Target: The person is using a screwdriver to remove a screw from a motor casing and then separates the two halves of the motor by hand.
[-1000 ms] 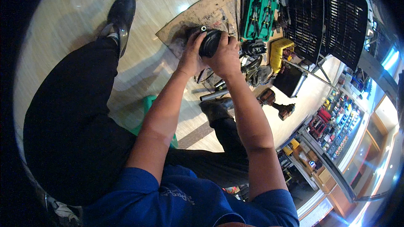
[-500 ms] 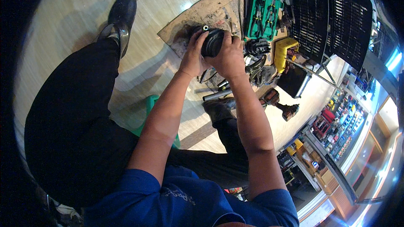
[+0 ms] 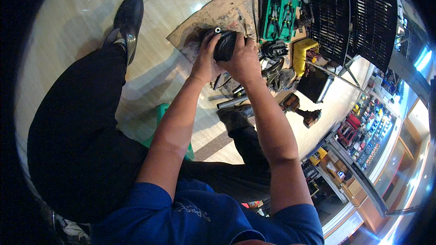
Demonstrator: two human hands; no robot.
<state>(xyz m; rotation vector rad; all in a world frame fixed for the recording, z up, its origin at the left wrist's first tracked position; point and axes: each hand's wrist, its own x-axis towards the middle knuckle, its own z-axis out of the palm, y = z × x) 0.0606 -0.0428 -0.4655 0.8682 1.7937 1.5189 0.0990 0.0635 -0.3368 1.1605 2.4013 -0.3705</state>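
Head view: a black, rounded part (image 3: 224, 47) is sitting between two hands over the cardboard sheet (image 3: 200, 20), inward from its left corner; whether it is touching the board or being held just above, I cannot tell. The left hand (image 3: 206, 61) is curling partly closed around its left side, and the right hand (image 3: 244, 61) is cupping its right side, fingers bent over the top. The part is looking smooth and faintly shiny, perhaps rubber or plastic. If its surface is carrying grease, as the dark smears on the board suggest, it could slip or twist out of the fingers. A bright metal ring end (image 3: 218, 30) is showing close by the left fingertips, and a sudden slip could knock knuckles against it.

Farther out, loose dark parts are crowding the sheet beyond the right hand, so a dropped small piece could get lost there. A smooth grey metal tube (image 3: 232, 103) is lying just beside a black shoe (image 3: 234, 117); a foot shift could set it rolling. A hard green tool case (image 3: 281, 13) is lying open near the sheet's far edge, with a glossy yellow piece (image 3: 303, 56) nearer.
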